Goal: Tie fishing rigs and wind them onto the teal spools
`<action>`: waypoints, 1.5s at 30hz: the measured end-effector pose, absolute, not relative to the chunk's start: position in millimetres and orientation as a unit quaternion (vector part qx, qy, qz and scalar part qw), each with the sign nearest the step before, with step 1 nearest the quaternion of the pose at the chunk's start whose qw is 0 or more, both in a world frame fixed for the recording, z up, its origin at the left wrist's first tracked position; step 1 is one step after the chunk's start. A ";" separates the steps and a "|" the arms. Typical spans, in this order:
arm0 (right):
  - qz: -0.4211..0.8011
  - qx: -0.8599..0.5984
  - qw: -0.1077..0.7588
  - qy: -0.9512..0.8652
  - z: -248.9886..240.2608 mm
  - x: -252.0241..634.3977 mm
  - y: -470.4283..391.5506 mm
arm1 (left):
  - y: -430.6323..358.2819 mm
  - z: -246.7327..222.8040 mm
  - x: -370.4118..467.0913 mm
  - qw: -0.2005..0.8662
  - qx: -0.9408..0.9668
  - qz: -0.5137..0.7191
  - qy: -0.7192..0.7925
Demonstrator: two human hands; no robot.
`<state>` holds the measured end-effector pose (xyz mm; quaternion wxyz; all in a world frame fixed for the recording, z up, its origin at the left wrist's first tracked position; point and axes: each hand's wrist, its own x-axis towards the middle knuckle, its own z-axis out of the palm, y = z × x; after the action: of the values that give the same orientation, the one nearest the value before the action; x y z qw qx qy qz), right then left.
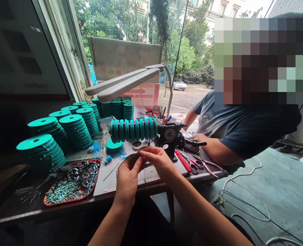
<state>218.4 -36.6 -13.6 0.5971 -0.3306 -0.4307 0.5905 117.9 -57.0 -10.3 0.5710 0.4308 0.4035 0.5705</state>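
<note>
Both hands meet over the white work surface [107,182], in front of a black hand-cranked winder [170,134]. My left hand [129,172] is closed, thumb and fingers pinched on something too small to make out. Fingertips touching it, my right hand [158,159] is pinched too, and what it grips is hidden. Behind them a row of green spools [133,130] sits on the winder's shaft. A small round dish [136,145] of dark bits and a flat green spool [114,146] lie just beyond the fingers.
Stacks of green spools [76,131] fill the left. A red-rimmed tray [46,201] holds black and green small parts. Red-handled scissors [193,165] and pliers [210,167] lie right of my hands. A lamp [131,83] hangs above. A person [218,126] leans at the right.
</note>
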 end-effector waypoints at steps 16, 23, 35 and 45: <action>0.695 -0.230 0.597 -0.328 -0.7 204.8 -29.6 | -68.3 -8.2 96.1 0.671 0.374 0.510 0.387; 0.684 -0.225 0.608 -0.335 -6.9 208.4 -25.7 | -93.8 -29.0 87.3 0.709 0.326 0.465 0.417; 0.705 -0.240 0.589 -0.314 -6.2 208.4 -27.7 | -114.4 -38.5 73.6 0.784 0.210 0.401 0.424; 0.702 -0.246 0.595 -0.306 -7.8 209.6 -26.6 | -121.1 -36.1 76.4 0.769 0.194 0.411 0.450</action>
<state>209.6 -26.6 -7.8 0.5947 -0.2456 -0.3057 0.7018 76.4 -121.1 -36.1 0.7691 0.1937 0.4499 0.4106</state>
